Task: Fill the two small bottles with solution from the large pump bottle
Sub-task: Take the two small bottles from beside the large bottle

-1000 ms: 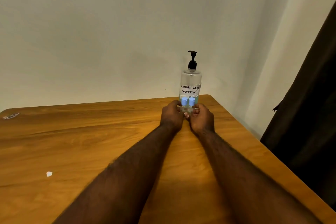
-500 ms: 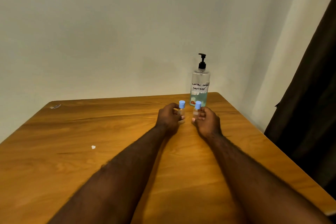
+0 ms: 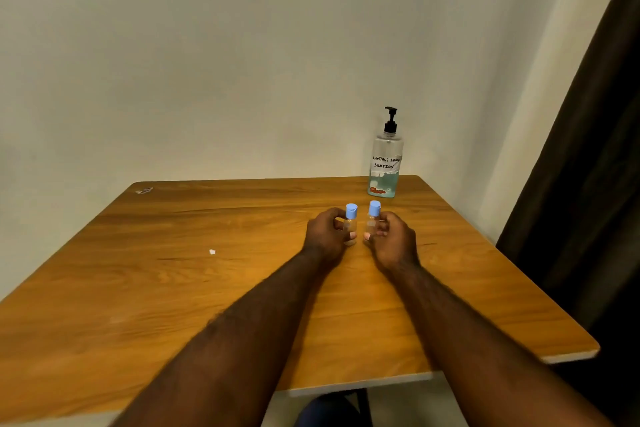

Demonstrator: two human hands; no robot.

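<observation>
Left small bottle (image 3: 350,224): clear, blue cap on, upright; left hand (image 3: 325,236) grips its body, fingers curled round it
Right small bottle (image 3: 373,220): same kind, capped, upright, just beside the first; right hand (image 3: 394,239) grips it, fingers curled
Bottle bases on the table (image 3: 173,288) or lifted: cannot tell
Large pump bottle (image 3: 385,163): upright near the far right corner, behind both hands, apart from them; black pump, handwritten label, liquid low
White scrap (image 3: 212,252): well left of the hands
Dark curtain (image 3: 588,184): right edge

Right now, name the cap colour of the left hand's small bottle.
Light blue cap; head view.
</observation>
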